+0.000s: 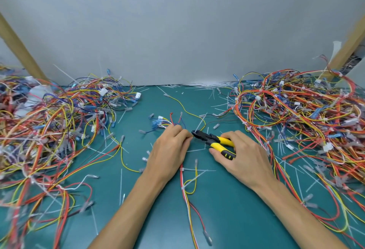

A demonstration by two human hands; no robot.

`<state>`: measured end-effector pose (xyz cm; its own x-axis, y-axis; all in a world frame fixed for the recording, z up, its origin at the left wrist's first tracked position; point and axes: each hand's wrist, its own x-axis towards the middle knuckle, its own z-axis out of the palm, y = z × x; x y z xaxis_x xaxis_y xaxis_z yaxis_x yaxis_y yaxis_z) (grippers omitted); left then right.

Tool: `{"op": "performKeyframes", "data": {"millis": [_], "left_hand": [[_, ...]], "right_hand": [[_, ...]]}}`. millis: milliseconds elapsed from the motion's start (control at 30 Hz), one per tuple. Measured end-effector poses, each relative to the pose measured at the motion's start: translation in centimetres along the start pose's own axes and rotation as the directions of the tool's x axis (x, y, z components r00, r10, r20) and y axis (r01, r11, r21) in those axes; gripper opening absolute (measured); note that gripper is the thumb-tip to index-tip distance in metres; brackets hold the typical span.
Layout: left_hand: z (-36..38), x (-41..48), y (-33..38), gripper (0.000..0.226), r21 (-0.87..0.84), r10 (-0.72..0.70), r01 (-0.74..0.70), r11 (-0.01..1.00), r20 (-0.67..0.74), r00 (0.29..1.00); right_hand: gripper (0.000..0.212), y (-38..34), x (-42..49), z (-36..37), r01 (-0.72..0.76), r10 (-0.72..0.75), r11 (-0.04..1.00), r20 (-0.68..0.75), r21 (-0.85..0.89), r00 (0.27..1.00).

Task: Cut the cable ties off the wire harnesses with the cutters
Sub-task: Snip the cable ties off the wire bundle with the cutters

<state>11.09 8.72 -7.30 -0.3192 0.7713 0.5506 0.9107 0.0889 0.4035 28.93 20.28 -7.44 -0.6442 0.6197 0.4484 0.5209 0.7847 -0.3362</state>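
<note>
we look down on a teal table mat (167, 219). at its far edge rises a plain pale grey wall (177, 21), evenly lit. a left wooden beam (17, 47) and a right wooden beam (347, 51) slant across it.

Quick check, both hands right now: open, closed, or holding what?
Left hand: closed, gripping the wire harness.
Right hand: closed, gripping the yellow-handled cutters.
</note>
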Motion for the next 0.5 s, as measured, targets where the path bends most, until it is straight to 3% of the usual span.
{"op": "performKeyframes", "data": {"millis": [500], "left_hand": [[-1.6,-0.9,1.5,0.019,0.067,-0.009,0.008,0.998,0.009,1.000]], "right_hand": [[0.039,-1.1,-0.8,-1.1,-0.035,0.040,0.997,0.070,-0.074,0.997]]}}
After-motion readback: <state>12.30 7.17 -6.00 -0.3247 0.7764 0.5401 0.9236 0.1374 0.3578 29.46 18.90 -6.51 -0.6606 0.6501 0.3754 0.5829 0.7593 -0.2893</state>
